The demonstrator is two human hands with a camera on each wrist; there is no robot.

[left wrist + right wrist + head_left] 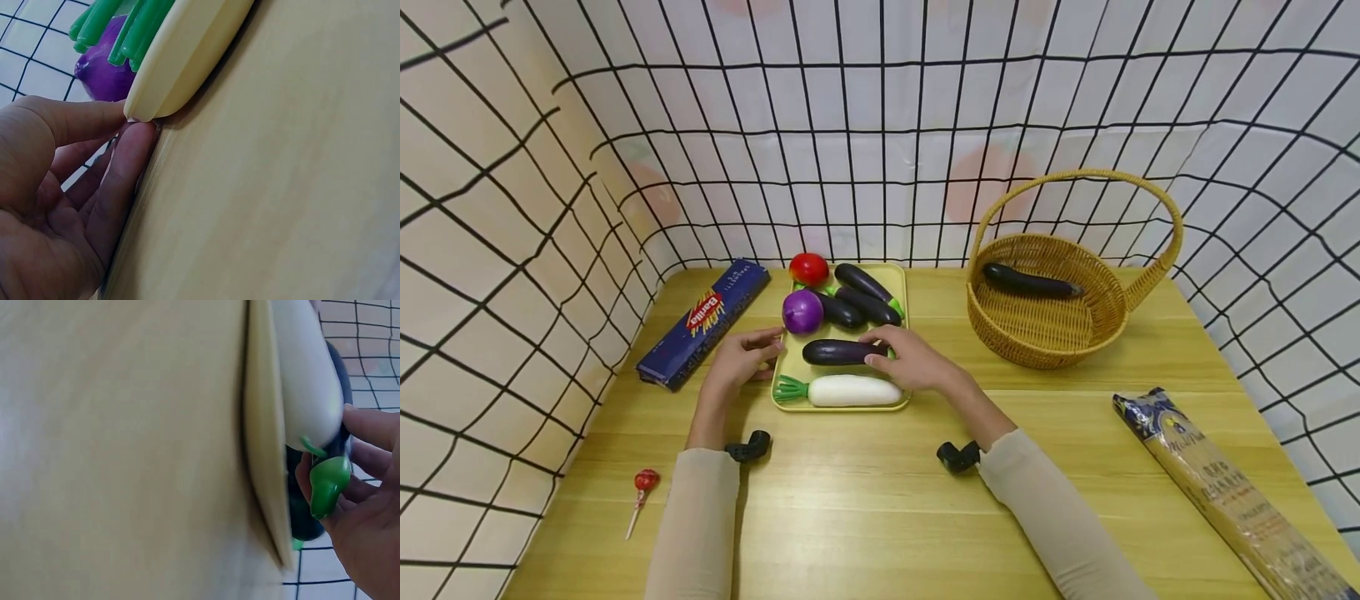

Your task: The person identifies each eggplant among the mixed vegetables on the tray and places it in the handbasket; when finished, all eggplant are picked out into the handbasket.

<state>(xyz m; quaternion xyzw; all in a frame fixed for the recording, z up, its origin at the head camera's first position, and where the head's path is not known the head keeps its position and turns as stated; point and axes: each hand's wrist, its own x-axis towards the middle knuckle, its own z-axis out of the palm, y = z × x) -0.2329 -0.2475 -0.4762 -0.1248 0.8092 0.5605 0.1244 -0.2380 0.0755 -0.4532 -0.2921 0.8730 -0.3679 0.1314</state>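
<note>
A dark purple eggplant [835, 352] lies across the yellow tray [793, 350], its green stem [329, 481] toward the right. My right hand [912, 358] grips it near that stem end. At the tray's left edge, my left hand [747, 360] pinches the rim between thumb and fingers. Along the tray's front lies a white radish [855, 390] with green leaf stalks [147, 28]. Behind the held eggplant are several other eggplants [867, 305], a purple onion [802, 312] and a red tomato [808, 269].
A wicker basket [1045, 354] with a tall handle stands at the back right, holding one eggplant [1030, 282]. A blue spaghetti box [703, 323] lies left of the tray. A noodle packet [1232, 496] lies at right, a red lollipop [645, 481] at front left. Black wire mesh [880, 133] surrounds the table.
</note>
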